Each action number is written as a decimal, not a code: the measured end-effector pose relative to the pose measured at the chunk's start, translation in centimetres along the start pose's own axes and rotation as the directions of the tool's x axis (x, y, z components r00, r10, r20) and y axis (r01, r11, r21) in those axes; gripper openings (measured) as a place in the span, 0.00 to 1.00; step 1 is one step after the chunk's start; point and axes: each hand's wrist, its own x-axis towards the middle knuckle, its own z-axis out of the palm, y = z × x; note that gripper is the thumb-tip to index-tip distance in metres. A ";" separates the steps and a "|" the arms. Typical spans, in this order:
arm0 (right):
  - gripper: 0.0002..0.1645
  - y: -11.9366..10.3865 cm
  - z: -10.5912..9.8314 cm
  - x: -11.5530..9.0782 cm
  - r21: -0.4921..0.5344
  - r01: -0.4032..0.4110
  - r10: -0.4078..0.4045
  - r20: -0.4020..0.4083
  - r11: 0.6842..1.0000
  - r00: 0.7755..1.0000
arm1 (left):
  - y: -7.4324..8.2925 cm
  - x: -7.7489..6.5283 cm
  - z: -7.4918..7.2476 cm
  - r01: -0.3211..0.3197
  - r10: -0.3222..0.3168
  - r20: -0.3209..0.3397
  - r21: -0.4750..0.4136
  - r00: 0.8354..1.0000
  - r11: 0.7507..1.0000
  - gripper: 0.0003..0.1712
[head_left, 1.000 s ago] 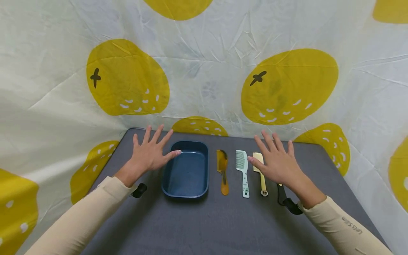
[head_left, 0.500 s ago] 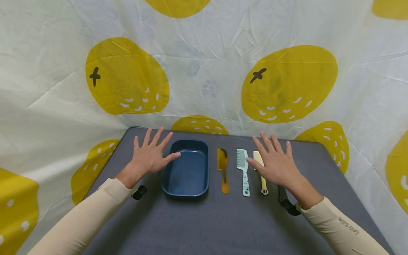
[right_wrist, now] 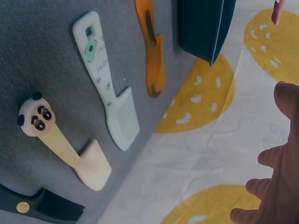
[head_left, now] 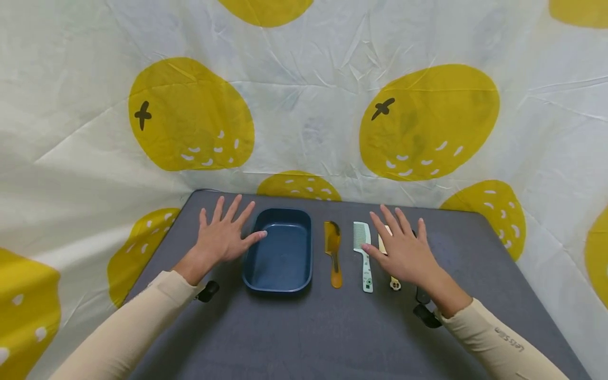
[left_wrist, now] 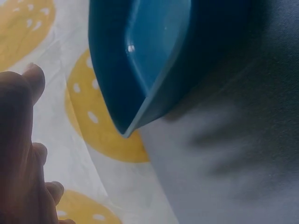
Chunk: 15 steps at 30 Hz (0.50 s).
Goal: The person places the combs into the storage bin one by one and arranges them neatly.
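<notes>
My left hand hovers with spread fingers beside a blue plastic tray, its thumb over the tray's left side. My right hand, fingers also spread, hangs above the combs on the right. From left to right lie an amber comb, a mint-green comb and a pale yellow comb with a panda-face handle end. A black comb with a gold dot lies farthest right, mostly hidden under my right hand in the head view. Neither hand holds anything.
Everything lies on a grey-covered table. A white cloth printed with yellow fruit hangs behind it and along both sides. A black strap piece shows at my left wrist, another black piece at my right.
My right hand has shifted left and a little nearer, covering more of the yellow comb. My left hand has drawn back very slightly. The tray and combs have stayed in place.
</notes>
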 end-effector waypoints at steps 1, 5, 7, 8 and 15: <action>0.50 0.0 0.2 -0.1 0.001 0.001 -0.001 -0.003 1.000 1.000 | 0.0 -0.1 0.2 0.000 0.000 -0.001 -0.006 1.000 1.000 0.54; 0.50 -0.1 0.9 -0.3 0.007 0.005 -0.004 -0.016 1.000 1.000 | -0.3 -0.4 0.9 -0.002 0.002 0.001 -0.021 1.000 1.000 0.54; 0.50 -0.1 1.3 -0.4 0.008 0.005 -0.004 -0.019 1.000 1.000 | -0.4 -0.5 1.2 -0.001 0.001 0.004 -0.022 1.000 1.000 0.54; 0.50 -0.1 1.4 -0.4 0.008 0.005 -0.005 -0.021 1.000 1.000 | -0.4 -0.6 1.3 -0.001 0.001 0.004 -0.020 1.000 1.000 0.54; 0.51 -0.2 2.0 -0.5 0.023 0.002 -0.001 -0.024 1.000 1.000 | -0.4 -0.7 1.9 -0.002 0.002 -0.001 -0.026 1.000 1.000 0.54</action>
